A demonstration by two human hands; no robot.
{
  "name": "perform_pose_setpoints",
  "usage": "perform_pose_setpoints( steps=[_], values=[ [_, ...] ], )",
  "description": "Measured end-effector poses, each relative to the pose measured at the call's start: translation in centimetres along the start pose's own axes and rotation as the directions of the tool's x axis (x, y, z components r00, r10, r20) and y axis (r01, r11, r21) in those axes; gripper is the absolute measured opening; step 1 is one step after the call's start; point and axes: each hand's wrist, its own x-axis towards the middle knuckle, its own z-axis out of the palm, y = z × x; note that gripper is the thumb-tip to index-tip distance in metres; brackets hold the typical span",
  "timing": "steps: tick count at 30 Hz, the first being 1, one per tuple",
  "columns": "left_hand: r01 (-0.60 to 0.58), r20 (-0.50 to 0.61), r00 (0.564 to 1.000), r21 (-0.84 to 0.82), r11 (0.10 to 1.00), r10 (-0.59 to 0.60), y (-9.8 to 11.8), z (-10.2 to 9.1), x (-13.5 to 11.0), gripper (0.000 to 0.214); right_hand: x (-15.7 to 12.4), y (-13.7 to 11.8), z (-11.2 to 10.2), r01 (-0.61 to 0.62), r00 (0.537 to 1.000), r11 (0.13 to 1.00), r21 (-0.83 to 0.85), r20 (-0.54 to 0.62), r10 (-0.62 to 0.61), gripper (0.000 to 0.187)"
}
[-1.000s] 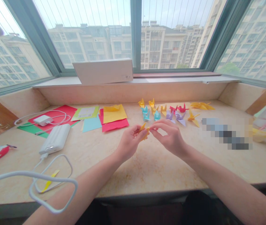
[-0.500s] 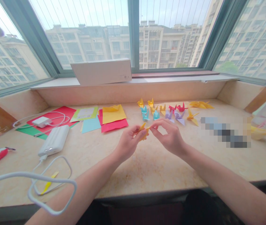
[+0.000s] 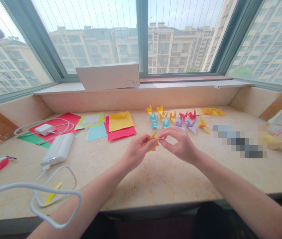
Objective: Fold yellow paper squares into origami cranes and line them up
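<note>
Between my hands, above the counter, is a small yellow paper crane [image 3: 152,136], its pointed tip sticking up. My left hand [image 3: 139,146] is closed on its body, the thumb pressed across it. With thumb and forefinger, my right hand [image 3: 177,142] pinches the right-hand tip of the folded paper. Fingers hide much of the piece. Just beyond stand several finished cranes, among them a blue crane [image 3: 166,123], a purple crane [image 3: 190,124] and a red crane [image 3: 193,114]. To their right lie a yellow crane [image 3: 203,124] and more folded yellow paper [image 3: 213,112].
Yellow paper sheets [image 3: 121,122] over red ones lie left of the cranes. Farther left are a white power bank [image 3: 57,149], a charger [image 3: 44,129] and a looping white cable [image 3: 56,192]. A white box [image 3: 108,77] rests on the sill; a blurred object [image 3: 240,141] lies right.
My right fingers have shifted slightly at the crane's right tip, and the crane has turned a little in my left hand. Everything else stays where it was.
</note>
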Motion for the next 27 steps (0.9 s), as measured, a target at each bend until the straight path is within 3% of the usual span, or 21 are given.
perform_pose_setpoints(
  steps=[10,18,27],
  values=[
    [0.068,0.143,0.987,-0.004,0.998,-0.067,0.4,0.1,-0.3,0.029,-0.1,0.2,0.2,0.046,0.998,0.997,-0.062,-0.044,-0.049,0.007],
    [0.077,0.156,0.985,0.021,0.997,-0.079,0.0,-0.1,-0.1,0.029,0.1,1.0,-0.5,0.193,0.977,0.98,-0.036,0.094,-0.189,0.012],
    [0.044,0.133,0.99,0.039,0.998,-0.049,0.4,0.0,0.0,0.027,-0.1,1.1,-0.3,0.223,0.974,0.973,-0.065,0.045,-0.22,0.006]
  ],
)
